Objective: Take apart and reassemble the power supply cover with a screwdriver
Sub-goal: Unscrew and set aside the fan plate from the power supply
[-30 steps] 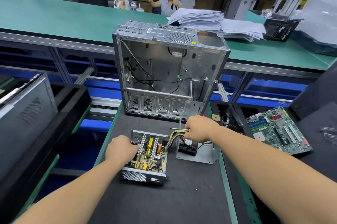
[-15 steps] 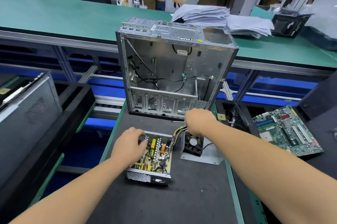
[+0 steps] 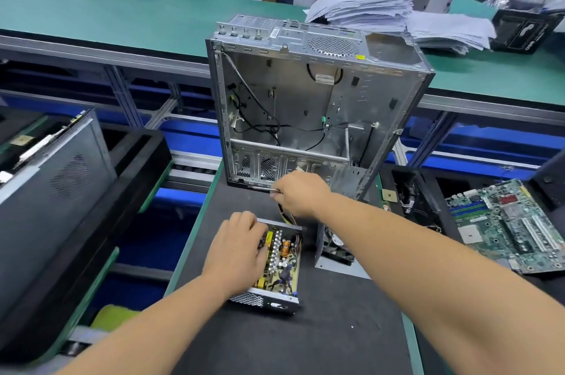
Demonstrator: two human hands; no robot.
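Power supply: I see an open metal box (image 3: 276, 264) with no lid, flat on the dark mat (image 3: 305, 338), in front of the computer case.
Inside it: a yellow board packed with small parts, silver fins and one orange coil. The near end wall has tiny holes.
Wires: a yellow and black bunch (image 3: 286, 215) leaves the far end of the box.
Cover: a grey metal piece with a black fan (image 3: 334, 247), just right of the box.
My left hand (image 3: 237, 247): it rests on the box's left side, fingers curled over the far corner.
My right hand (image 3: 298, 194): fingers closed around a screwdriver (image 3: 264, 189); its thin metal shaft pokes out left.
Computer case (image 3: 308, 105): stands upright, open and hollow, with loose black cables.
Green circuit board (image 3: 507, 222): lies far right.
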